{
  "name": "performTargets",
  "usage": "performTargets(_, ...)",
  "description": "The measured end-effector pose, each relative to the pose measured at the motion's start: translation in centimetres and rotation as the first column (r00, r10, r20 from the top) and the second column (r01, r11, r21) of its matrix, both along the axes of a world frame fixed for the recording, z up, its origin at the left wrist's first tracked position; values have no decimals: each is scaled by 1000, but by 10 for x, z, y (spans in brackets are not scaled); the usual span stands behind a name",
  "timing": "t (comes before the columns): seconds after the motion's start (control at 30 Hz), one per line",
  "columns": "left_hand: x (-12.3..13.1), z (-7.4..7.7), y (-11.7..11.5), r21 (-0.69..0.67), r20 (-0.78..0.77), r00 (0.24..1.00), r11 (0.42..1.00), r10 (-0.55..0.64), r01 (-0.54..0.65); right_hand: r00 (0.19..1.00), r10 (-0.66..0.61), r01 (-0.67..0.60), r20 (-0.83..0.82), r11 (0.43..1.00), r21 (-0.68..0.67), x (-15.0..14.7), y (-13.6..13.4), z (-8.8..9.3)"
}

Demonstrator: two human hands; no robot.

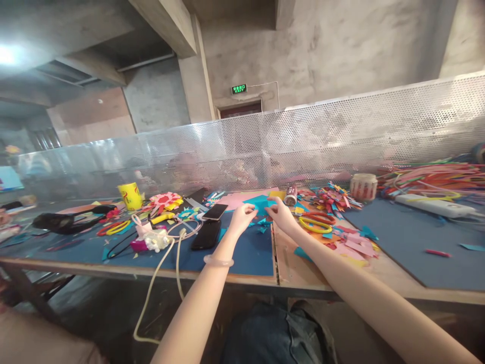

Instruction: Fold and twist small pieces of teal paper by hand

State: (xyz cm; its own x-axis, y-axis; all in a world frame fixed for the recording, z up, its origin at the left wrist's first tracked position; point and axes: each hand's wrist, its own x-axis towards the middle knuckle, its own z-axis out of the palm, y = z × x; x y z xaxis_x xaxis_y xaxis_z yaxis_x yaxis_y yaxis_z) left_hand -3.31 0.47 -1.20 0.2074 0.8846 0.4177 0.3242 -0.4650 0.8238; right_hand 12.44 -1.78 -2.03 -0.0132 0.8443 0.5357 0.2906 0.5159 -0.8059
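Note:
Above the table's middle, a piece of blue paper [260,203] is pinched between my two hands. My left hand [242,218] grips its left side with thumb and fingers together, a pale bangle [219,261] on the wrist. My right hand [281,213] has its fingertips closed at the paper's right edge. Small blue paper scraps [261,227] lie on the tabletop just under the hands. Scissors with yellow and orange handles [315,226] rest right of my right hand, beside loose pink paper pieces [355,244]. Left of my left wrist lies a black phone [206,235].
Another phone [215,212], cables with a white plug cluster [157,240] and a yellow can [130,196] are on the left. A drink can [291,195], a paper flower [335,198], a jar [363,187] and a power strip [435,205] stand right. A perforated metal screen [322,139] runs behind.

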Motion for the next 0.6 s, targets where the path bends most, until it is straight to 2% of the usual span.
performTargets(0.13,1,1,-2,53,-29,999,998,28,-27,987,-128,106,93,971,214,0,4,-3)
performTargets(0.2,1,2,-3,74,-37,999,997,37,-34,974,-167,119,155,954,275,-1,5,-4)
performTargets(0.37,2,4,-5,146,-71,995,987,75,-64,956,-188,127,225,957,259,-2,6,-4)
performTargets(0.6,1,2,-6,360,-248,958,932,143,-46,934,-196,107,299,951,291,-3,9,-6)
